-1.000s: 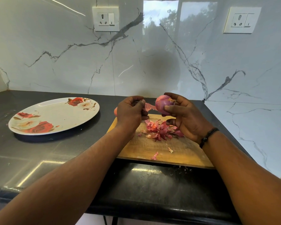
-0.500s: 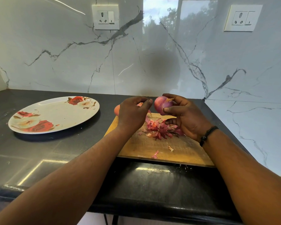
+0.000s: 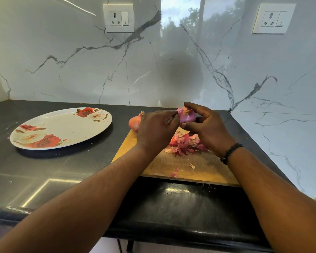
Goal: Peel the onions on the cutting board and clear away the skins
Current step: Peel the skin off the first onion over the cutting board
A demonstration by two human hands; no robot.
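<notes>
The black table (image 3: 44, 170) carries a wooden cutting board (image 3: 204, 168) with two skin scraps (image 3: 174, 174) near its front edge and a pile of red skins (image 3: 184, 145) farther back. Above the pile, the right hand (image 3: 206, 130) has its grip clamped around a half-peeled onion (image 3: 187, 116), while the left hand (image 3: 157, 128) pinches at its skin. An unpeeled onion (image 3: 134, 123) lies at the board's far left corner, and a rose-patterned plate (image 3: 62, 127) sits to the left.

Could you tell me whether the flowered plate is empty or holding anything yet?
Empty: the plate shows only its printed roses, while the skins lie on the cutting board.
</notes>
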